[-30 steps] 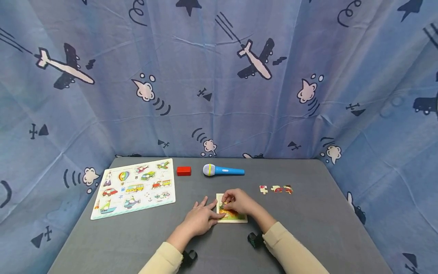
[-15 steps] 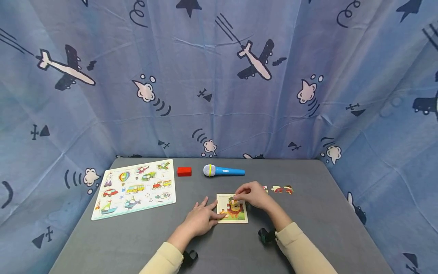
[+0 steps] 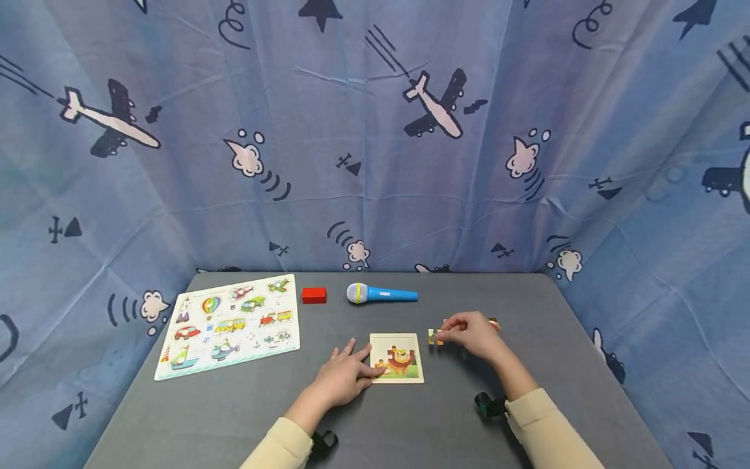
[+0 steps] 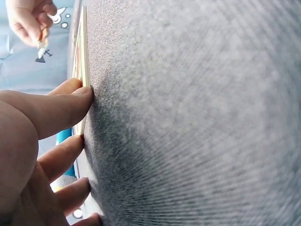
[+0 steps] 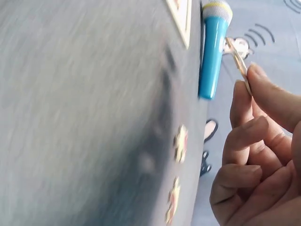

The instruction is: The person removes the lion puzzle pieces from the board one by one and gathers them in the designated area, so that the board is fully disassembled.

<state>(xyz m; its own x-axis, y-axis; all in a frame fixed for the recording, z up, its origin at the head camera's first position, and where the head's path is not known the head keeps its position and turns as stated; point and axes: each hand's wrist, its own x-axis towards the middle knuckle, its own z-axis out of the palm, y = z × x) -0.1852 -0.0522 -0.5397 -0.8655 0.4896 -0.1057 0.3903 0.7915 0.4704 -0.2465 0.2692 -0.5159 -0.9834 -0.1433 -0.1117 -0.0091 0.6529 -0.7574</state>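
Note:
My right hand (image 3: 476,335) pinches a jigsaw puzzle piece (image 3: 434,337) between thumb and fingertips, off to the right of a small square puzzle board (image 3: 387,343). In the right wrist view the piece (image 5: 240,61) is held up edge-on above the table. The board has a pale frame and a lion picture in its lower part; its upper part shows bare. My left hand (image 3: 344,378) rests spread at the board's left edge, fingers mostly straight, with the thumb on its lower left. Two loose puzzle pieces, one nearer (image 5: 180,143) and one farther (image 5: 173,202), lie under the right hand.
Behind the board lies a blue toy microphone (image 3: 391,295), with a red block (image 3: 314,296) to its left. A large vehicle picture board (image 3: 202,352) occupies the left of the grey table (image 3: 234,417). A blue printed curtain (image 3: 328,163) hangs behind the table.
My right hand has lifted a piece out of the board's upper part and carried it right, over the loose pieces. The lion picture is uncovered. My left hand has stayed in place.

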